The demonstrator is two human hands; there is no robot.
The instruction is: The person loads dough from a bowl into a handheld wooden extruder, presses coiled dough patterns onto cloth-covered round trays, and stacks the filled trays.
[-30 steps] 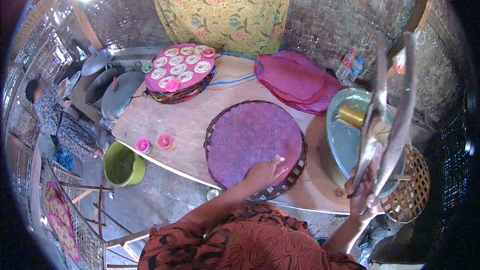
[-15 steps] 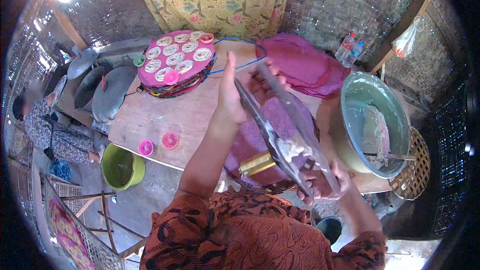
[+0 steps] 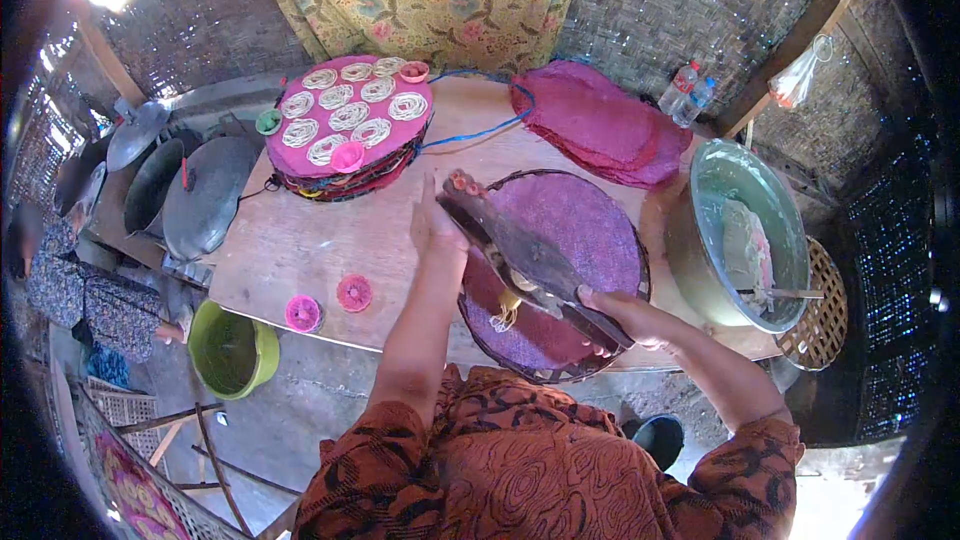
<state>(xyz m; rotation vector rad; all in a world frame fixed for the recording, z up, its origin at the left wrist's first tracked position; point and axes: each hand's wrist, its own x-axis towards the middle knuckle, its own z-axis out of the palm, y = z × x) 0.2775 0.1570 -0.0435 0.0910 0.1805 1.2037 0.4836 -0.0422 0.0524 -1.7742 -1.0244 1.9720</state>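
Observation:
A dough press (image 3: 530,255) made of two dark wooden boards hangs over a round tray lined with purple mesh (image 3: 580,215). My left hand (image 3: 440,220) wraps round its far-left end, fingertips showing over the edge. At the near-right end my right hand (image 3: 630,318) grips both boards, thumb on top. Pale dough strands (image 3: 506,314) dangle beneath the press, close to the mesh. The boards hide most of the brass cylinder (image 3: 522,282).
Pale dough coils lie on a pink round mat (image 3: 290,160) at left. Pink mesh sheets (image 3: 600,125) lie behind the tray. A large basin (image 3: 690,270) with dough stands right. Two pink moulds (image 3: 354,292) sit near the front edge. Another person (image 3: 95,295) is far left.
The boards were spread apart with dough showing between them; now they are pressed closer together. Strands now hang below the press. My left hand has come lower and left.

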